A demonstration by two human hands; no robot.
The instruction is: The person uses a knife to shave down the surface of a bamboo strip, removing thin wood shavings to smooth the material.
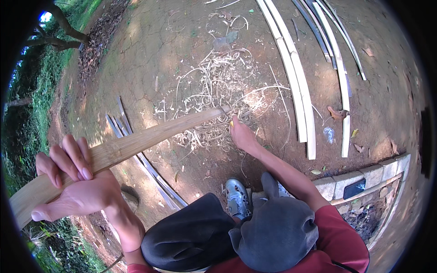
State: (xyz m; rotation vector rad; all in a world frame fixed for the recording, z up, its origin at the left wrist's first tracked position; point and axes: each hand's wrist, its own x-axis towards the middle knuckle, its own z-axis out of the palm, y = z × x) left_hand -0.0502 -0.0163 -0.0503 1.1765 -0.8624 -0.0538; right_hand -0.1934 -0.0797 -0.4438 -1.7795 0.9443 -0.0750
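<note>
A long, pale bamboo slat runs slantwise from the lower left toward the middle of the ground. My left hand grips its wide near part, fingers curled over the top edge and thumb stretched along the lower side. At the slat's far, narrower end, my right hand is closed on a yellow-handled tool. Most of that tool is hidden by the hand, so its kind is unclear. Beneath and beyond the slat's tip lies a heap of thin, curly shavings on the dirt.
Long split strips lie on the right, with several more strips beyond them. Darker strips rest at left, under the slat. A phone sits on the stone edging. One shoe shows below the shavings.
</note>
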